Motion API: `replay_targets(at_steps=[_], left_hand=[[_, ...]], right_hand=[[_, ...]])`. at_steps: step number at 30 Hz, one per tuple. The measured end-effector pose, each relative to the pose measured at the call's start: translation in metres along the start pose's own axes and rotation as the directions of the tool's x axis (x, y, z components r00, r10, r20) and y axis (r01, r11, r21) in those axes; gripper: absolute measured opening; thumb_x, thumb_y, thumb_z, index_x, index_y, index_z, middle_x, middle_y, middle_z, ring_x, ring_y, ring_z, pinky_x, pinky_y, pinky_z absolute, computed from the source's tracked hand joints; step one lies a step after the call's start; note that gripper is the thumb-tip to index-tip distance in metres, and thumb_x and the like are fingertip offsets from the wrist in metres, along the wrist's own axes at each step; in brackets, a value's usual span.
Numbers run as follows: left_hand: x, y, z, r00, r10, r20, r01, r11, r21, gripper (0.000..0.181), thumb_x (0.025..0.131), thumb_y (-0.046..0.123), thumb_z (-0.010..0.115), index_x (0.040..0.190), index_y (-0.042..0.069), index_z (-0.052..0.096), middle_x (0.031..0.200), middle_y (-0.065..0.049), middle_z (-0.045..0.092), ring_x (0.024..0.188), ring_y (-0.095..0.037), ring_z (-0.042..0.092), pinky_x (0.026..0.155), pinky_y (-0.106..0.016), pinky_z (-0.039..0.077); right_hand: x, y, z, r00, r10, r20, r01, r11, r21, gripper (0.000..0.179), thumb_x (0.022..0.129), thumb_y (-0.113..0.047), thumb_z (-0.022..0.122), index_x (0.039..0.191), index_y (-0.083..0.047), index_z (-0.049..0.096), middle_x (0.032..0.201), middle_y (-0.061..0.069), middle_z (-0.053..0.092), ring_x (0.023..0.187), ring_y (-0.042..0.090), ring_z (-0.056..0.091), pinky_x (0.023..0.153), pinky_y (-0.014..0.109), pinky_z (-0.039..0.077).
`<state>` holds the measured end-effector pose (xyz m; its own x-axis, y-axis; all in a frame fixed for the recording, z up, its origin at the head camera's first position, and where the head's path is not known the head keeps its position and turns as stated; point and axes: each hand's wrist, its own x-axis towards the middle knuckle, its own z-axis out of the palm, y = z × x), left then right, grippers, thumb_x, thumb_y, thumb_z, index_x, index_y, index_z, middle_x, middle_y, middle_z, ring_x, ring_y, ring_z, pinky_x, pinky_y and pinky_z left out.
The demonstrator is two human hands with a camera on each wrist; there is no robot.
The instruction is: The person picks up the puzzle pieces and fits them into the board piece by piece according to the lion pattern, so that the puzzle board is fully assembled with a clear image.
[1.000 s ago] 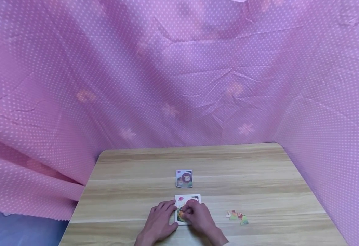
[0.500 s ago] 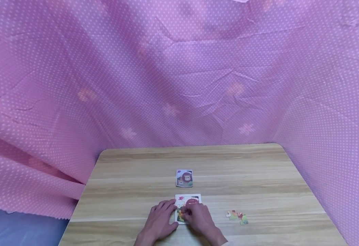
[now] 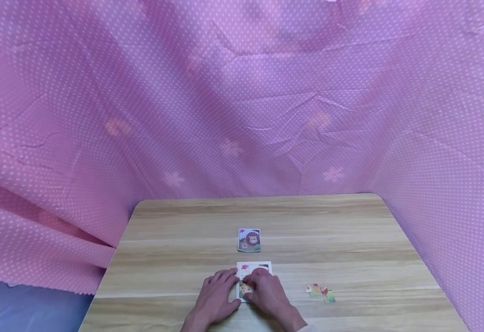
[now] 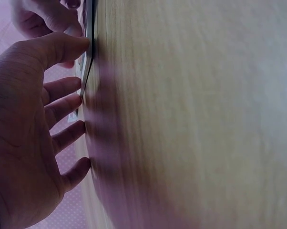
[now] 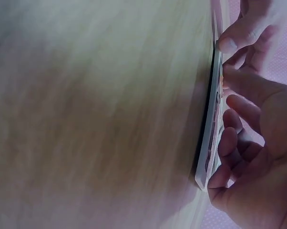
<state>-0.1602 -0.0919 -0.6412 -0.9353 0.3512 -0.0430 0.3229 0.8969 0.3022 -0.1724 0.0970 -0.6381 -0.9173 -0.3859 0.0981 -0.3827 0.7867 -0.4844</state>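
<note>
A jigsaw board [image 3: 254,263] with a white border lies near the front of the table, partly filled with picture pieces. Spread along its left side, my left hand [image 3: 215,297] steadies it, thumb and fingertips at the edge. My right hand [image 3: 268,293] bends over the board and covers its right part. Between that thumb and index finger sits a puzzle piece [image 3: 246,288] in yellow and green, held at the lower left of the board. From the right wrist view, the thumb [image 5: 251,83] reaches to the board's edge while the other fingers curl over it.
Behind the board lies a small lion picture card [image 3: 249,240]. A few loose puzzle pieces [image 3: 320,292] rest on the wooden table [image 3: 175,235] to the right. Pink dotted cloth [image 3: 242,115] hangs behind and at both sides.
My right thumb and index finger have spread farther apart around the puzzle piece, showing more of it. The left hand, card and loose pieces stay where they were.
</note>
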Motion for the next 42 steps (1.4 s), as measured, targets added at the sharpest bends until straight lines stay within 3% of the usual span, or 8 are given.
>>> replay_targets(at_steps=[4, 9, 22, 27, 33, 42], left_hand=[[0.000, 0.000, 0.000, 1.000, 0.009, -0.012, -0.009, 1.000, 0.002, 0.051, 0.081, 0.049, 0.064, 0.125, 0.022, 0.060, 0.146, 0.003, 0.047, 0.133, -0.025, 0.043, 0.100, -0.055, 0.039], [0.002, -0.001, 0.000, 1.000, 0.003, 0.011, -0.003, 1.000, 0.002, 0.052, 0.081, 0.050, 0.064, 0.125, 0.023, 0.060, 0.147, 0.003, 0.047, 0.133, -0.025, 0.043, 0.100, -0.056, 0.039], [0.000, -0.002, 0.001, 1.000, 0.017, -0.009, -0.017, 1.000, 0.005, 0.052, 0.081, 0.049, 0.063, 0.126, 0.023, 0.059, 0.148, 0.004, 0.046, 0.133, -0.024, 0.043, 0.101, -0.055, 0.039], [0.000, -0.002, 0.001, 1.000, 0.019, -0.018, -0.019, 1.000, -0.001, 0.053, 0.080, 0.049, 0.064, 0.126, 0.023, 0.059, 0.148, 0.003, 0.046, 0.133, -0.024, 0.043, 0.102, -0.056, 0.038], [-0.001, -0.002, 0.001, 1.000, 0.016, -0.006, -0.016, 1.000, 0.000, 0.054, 0.080, 0.049, 0.065, 0.126, 0.023, 0.059, 0.148, 0.002, 0.046, 0.133, -0.026, 0.043, 0.101, -0.058, 0.038], [0.000, -0.002, 0.002, 0.999, -0.002, 0.034, 0.003, 1.000, -0.018, 0.054, 0.080, 0.050, 0.065, 0.126, 0.023, 0.059, 0.148, 0.002, 0.045, 0.134, -0.026, 0.042, 0.102, -0.059, 0.037]], right_hand=[[-0.001, -0.001, 0.001, 1.000, -0.003, 0.031, 0.006, 0.998, -0.070, 0.035, 0.074, -0.042, 0.078, 0.105, -0.026, 0.074, 0.102, -0.006, 0.062, 0.095, 0.012, 0.055, 0.073, 0.037, 0.046], [-0.001, 0.000, 0.000, 0.999, -0.022, 0.037, 0.026, 0.993, -0.119, 0.034, 0.075, -0.044, 0.075, 0.107, -0.029, 0.073, 0.103, -0.006, 0.062, 0.097, 0.013, 0.055, 0.072, 0.036, 0.045], [-0.004, 0.003, -0.001, 0.998, -0.037, -0.044, 0.034, 0.997, -0.071, 0.026, 0.075, -0.031, 0.077, 0.101, -0.027, 0.075, 0.102, -0.008, 0.064, 0.094, 0.013, 0.059, 0.071, 0.036, 0.046], [-0.012, 0.009, -0.010, 0.997, 0.011, -0.081, -0.012, 1.000, -0.009, 0.022, 0.074, -0.022, 0.073, 0.096, -0.024, 0.073, 0.103, -0.006, 0.066, 0.094, 0.017, 0.061, 0.077, 0.042, 0.050], [-0.024, 0.025, -0.019, 0.994, 0.091, -0.066, -0.090, 0.996, 0.016, 0.024, 0.076, -0.021, 0.071, 0.100, -0.024, 0.073, 0.087, -0.010, 0.059, 0.081, 0.008, 0.053, 0.074, 0.032, 0.047], [-0.038, 0.040, -0.028, 0.986, 0.139, -0.093, -0.136, 0.990, 0.030, 0.022, 0.076, -0.024, 0.074, 0.098, -0.025, 0.073, 0.081, -0.014, 0.055, 0.077, 0.003, 0.048, 0.068, 0.024, 0.042]])
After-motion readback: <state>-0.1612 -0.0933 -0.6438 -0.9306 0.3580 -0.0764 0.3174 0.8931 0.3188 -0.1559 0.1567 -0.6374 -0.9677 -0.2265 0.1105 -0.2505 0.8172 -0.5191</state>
